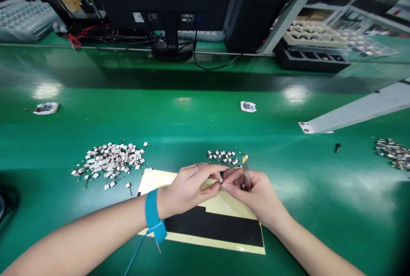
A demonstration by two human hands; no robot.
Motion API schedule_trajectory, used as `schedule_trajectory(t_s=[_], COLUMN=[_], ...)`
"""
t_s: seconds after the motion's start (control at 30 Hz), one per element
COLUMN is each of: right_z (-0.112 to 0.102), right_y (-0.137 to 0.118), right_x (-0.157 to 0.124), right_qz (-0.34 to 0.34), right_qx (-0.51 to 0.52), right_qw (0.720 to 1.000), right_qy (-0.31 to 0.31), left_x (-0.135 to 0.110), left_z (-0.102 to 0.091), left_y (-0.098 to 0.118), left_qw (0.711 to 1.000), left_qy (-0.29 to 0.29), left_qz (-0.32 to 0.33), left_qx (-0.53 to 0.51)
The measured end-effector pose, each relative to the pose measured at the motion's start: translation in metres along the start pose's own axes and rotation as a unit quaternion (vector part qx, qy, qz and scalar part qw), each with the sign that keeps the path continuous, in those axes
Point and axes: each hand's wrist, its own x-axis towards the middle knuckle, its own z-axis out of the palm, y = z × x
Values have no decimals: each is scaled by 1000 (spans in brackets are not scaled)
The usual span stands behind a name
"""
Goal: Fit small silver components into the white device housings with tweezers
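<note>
My left hand (188, 186) and my right hand (254, 192) meet above a yellow-backed sheet with black foam (211, 229). Their fingertips pinch a tiny dark component (221, 180). My right hand also holds a clear plastic strip (245, 174) with a yellow tip, though its grip is partly hidden by the fingers. Just beyond the hands lies a small pile of square wired components (224, 156). A larger pile of the same parts (109, 165) sits to the left. A blue wrist strap (153, 216) circles my left wrist, with its cord trailing down.
The green bench mat (205, 109) holds a dark heap of parts (392, 153), two crumpled packets (45, 108) and a small black piece (337, 148). A white metal bar (352, 115) juts in at right. Beyond stand a monitor (172, 24) and stacked trays (312, 41).
</note>
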Motion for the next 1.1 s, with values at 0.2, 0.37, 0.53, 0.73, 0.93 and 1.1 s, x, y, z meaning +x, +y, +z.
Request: schedule_trajectory(t_s=[0.2, 0.37, 0.53, 0.73, 0.93, 1.1], right_z=[-2, -2, -3, 2, 4, 1], right_y=[0, 0, -1, -5, -3, -1], right_x=[0, 0, 1, 1, 2, 2], right_qz=[9, 13, 6, 14, 53, 76], right_qx=[-12, -23, -17, -18, 60, 168], right_qw=[1000, 999, 999, 1000, 997, 983], right_qy=[-18, -22, -29, -17, -20, -23], left_x=[1, 1, 0, -1, -1, -1], left_z=[1, 1, 1, 0, -3, -2], left_y=[0, 0, 0, 1, 3, 1], left_qw=[1000, 1000, 999, 997, 994, 999], left_qy=[-7, -16, -27, -34, -17, 7], left_qz=[2, -1, 4, 37, 83, 40], left_qx=[10, 14, 19, 58, 68, 7])
